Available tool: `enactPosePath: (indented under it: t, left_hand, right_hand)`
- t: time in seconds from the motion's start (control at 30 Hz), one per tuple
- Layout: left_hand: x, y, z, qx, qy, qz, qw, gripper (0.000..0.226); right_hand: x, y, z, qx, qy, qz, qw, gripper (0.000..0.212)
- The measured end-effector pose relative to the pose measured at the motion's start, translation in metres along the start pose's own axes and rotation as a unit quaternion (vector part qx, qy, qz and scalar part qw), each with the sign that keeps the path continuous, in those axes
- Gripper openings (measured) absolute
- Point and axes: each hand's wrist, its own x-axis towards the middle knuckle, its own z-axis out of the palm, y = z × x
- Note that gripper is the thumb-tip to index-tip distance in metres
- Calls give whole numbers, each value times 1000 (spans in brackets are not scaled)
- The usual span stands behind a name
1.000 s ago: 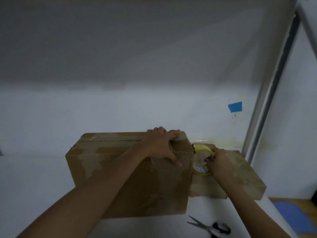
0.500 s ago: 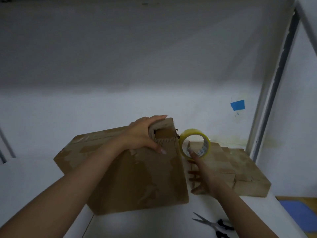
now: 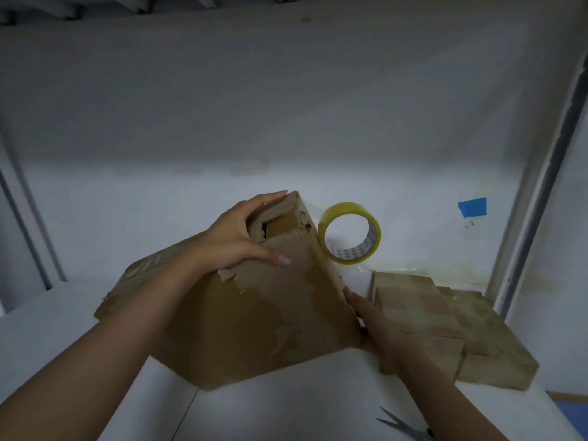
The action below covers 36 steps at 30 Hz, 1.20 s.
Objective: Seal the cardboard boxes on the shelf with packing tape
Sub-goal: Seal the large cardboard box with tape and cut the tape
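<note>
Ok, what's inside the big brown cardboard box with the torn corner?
Through the torn gap beside the left hand, the big brown cardboard box shows only a brown inner flap and darkness. Its walls hide any contents.

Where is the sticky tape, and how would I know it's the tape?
Find the big cardboard box tilted up on the white shelf, its top corner held by the left hand. Just right of that raised corner is the tape roll. It is the only round yellow ring; the flat cardboard stack nearby is brown and square-edged.
</note>
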Motion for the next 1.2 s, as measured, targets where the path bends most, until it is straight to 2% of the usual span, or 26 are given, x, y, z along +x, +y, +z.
enactPosePath:
  t: [0.1, 0.27, 0.43, 0.57, 0.7, 0.8, 0.9, 0.97, 1.03, 1.2]
  left_hand:
    - [-3, -1, -11, -13, 29, 6, 999, 102]
    - [-9, -6, -23, -69, 82, 11, 994, 95]
    - [-14, -22, -28, -98, 105, -12, 990, 92]
    - [-20, -40, -29, -139, 116, -2, 983, 95]
    - [-27, -68, -27, -186, 144, -68, 970, 100]
    - [-29, -80, -33, -233, 167, -95, 953, 89]
    - [-30, -82, -42, -252, 214, -87, 940, 62]
    - [-30, -84, -52, -248, 230, -89, 937, 52]
    - [-30, -86, -64, -225, 227, -101, 942, 45]
    - [-26, -84, -87, -95, 160, -143, 972, 28]
  right_hand:
    - [3, -15, 3, -8, 24, -63, 998, 39]
    - [4, -50, 0, -48, 88, -138, 985, 64]
    - [-2, -84, 7, -78, 121, -164, 976, 42]
    - [-4, -104, 15, -125, 170, -192, 959, 46]
    - [-4, -113, 23, -197, 193, -213, 937, 49]
    - [-4, -116, 35, -254, 183, -226, 923, 48]
    - [0, -118, 47, -285, 155, -233, 917, 44]
    - [4, -118, 56, -292, 136, -238, 916, 42]
    - [9, -119, 65, -311, 130, -242, 910, 43]
    - [20, -123, 79, -352, 123, -246, 895, 43]
